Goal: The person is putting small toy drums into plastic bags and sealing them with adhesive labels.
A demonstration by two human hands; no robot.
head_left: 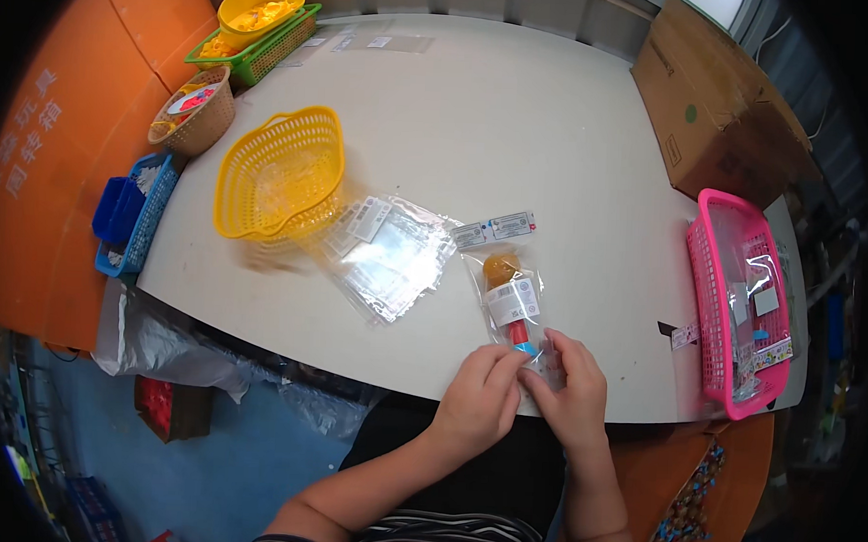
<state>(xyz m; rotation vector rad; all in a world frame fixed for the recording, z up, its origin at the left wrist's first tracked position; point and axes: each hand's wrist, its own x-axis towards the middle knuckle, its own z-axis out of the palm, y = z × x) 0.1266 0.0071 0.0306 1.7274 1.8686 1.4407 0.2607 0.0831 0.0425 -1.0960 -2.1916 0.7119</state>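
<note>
A clear plastic bag (537,275) lies on the table in front of me, with a printed strip (494,229) across its far end. Inside it shows a small toy with a rounded amber top (501,269) and a red and light-blue stem (519,332); a white label (512,300) covers its middle. My left hand (480,397) is closed at the near end of the bag, fingertips bent in. My right hand (571,390) pinches the same end from the other side, its index finger along the bag's edge. Both hands' fingertips nearly meet there.
Flat clear bags (396,260) lie stacked left of centre beside a yellow basket (228,192). A pink basket (708,309) with packaged items and a cardboard box (707,109) stand at the right. Blue (159,209), tan (215,120) and green (269,63) baskets line the left edge.
</note>
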